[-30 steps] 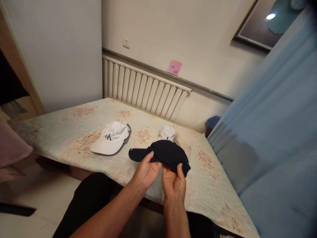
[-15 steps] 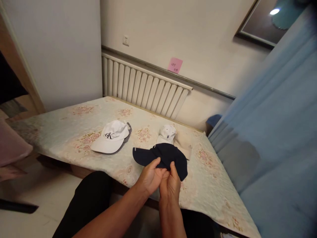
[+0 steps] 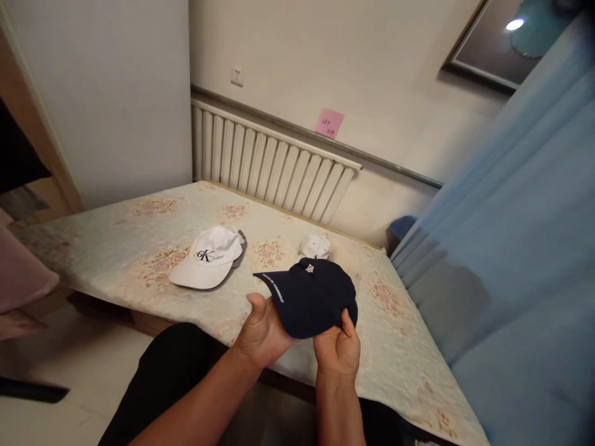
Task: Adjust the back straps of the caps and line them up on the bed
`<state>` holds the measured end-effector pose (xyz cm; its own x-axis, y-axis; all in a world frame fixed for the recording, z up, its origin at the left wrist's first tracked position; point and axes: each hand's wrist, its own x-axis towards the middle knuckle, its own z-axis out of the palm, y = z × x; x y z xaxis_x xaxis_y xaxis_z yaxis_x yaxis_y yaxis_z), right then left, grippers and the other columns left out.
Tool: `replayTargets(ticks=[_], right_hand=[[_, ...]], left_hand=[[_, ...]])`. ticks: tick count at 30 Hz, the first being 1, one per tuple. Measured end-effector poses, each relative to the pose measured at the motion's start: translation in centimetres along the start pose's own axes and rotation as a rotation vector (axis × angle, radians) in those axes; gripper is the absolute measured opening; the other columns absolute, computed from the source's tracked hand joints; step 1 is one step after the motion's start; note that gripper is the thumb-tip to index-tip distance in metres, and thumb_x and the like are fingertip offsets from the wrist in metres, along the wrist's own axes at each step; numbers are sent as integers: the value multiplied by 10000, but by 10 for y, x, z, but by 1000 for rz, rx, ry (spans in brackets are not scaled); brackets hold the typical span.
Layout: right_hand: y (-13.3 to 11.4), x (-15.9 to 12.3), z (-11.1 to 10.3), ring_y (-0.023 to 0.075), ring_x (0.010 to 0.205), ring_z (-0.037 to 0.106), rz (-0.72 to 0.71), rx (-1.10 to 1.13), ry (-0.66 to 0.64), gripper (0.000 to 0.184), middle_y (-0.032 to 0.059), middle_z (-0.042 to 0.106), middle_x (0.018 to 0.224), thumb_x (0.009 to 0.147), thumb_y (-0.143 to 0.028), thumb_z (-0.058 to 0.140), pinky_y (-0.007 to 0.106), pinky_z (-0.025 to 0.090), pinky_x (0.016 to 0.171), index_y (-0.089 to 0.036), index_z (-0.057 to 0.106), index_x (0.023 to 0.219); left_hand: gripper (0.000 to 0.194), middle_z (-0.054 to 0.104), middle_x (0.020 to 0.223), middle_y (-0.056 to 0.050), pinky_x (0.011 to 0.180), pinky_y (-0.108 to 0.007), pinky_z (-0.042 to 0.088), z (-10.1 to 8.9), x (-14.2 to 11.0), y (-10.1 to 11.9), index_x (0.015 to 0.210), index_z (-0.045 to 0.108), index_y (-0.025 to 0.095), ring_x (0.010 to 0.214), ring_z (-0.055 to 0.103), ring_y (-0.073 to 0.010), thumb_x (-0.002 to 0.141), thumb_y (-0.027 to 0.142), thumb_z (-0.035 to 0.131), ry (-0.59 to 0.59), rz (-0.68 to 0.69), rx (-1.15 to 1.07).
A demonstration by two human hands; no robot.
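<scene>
A navy baseball cap with a small white emblem on its front and white lettering along the brim is held above the bed, brim pointing left. My right hand is closed on its lower right edge, thumb on the outside and fingers underneath. Under the brim, my left hand holds the cap from below; its thumb sticks up clear of the fabric and its fingertips are hidden. Behind the cap lies a white cap, partly covered. To the left rests a white cap with CK lettering, on top of a grey one.
The bed has a flowered cover. Behind it are a radiator and a wall with a pink note. A blue curtain hangs at the right, and a framed picture at the upper right.
The navy cap has turned so that its front emblem and brim lettering face me. My hands have moved apart, the left to the brim, the right to the rear edge.
</scene>
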<state>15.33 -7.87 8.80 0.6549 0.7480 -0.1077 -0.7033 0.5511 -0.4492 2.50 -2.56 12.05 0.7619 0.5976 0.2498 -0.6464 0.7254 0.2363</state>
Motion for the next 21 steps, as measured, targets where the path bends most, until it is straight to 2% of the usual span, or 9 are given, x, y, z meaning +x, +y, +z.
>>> replayTargets(ticks=[3,6,10,13,16,18,21], right_hand=[[-6,2,-6,205,1134,577,45,-35,37,263,56,715,1035,820,-321,545,452,353,1065,-196,697,996],[-9,3,-11,200,1134,576,44,-73,36,247,57,721,1010,801,-318,557,451,339,1071,-200,707,959],[-11,6,-18,207,1065,619,116,-104,94,215,49,742,881,776,-309,551,449,372,1045,-198,723,843],[-15,8,-22,218,1001,649,221,-134,115,218,56,743,817,769,-319,556,434,400,1020,-178,722,771],[-19,9,-25,231,975,660,311,-190,94,230,67,742,813,769,-334,576,449,413,1001,-161,724,804],[-19,7,-25,225,973,662,298,-203,79,225,59,743,811,767,-334,594,441,411,1002,-167,724,843],[-14,-2,-23,208,994,655,190,-145,47,237,39,745,859,770,-368,612,413,400,1016,-198,722,894]], left_hand=[[829,573,1269,-170,1083,-460,287,-5,0,6,1309,501,132,1324,363,-323,749,741,439,61,-34,-69],[851,585,1249,-178,1084,-464,278,-15,0,10,1331,479,115,1309,386,-322,773,750,377,95,-64,-111],[831,625,1183,-185,1079,-457,285,-22,-1,13,1305,502,76,1249,462,-327,797,722,378,165,-114,-142],[751,654,1129,-181,1067,-457,301,-19,-2,14,1277,526,57,1182,527,-327,841,654,391,195,-256,-145],[604,680,1081,-160,1055,-453,321,-17,-3,13,1253,551,68,1123,576,-313,874,528,456,196,-396,-142],[521,693,1053,-146,1046,-437,338,-19,-2,13,1235,569,76,1097,596,-302,873,445,501,221,-422,-137],[485,698,1042,-142,1033,-424,359,-25,-2,14,1214,585,71,1088,603,-298,860,399,536,265,-406,-133]])
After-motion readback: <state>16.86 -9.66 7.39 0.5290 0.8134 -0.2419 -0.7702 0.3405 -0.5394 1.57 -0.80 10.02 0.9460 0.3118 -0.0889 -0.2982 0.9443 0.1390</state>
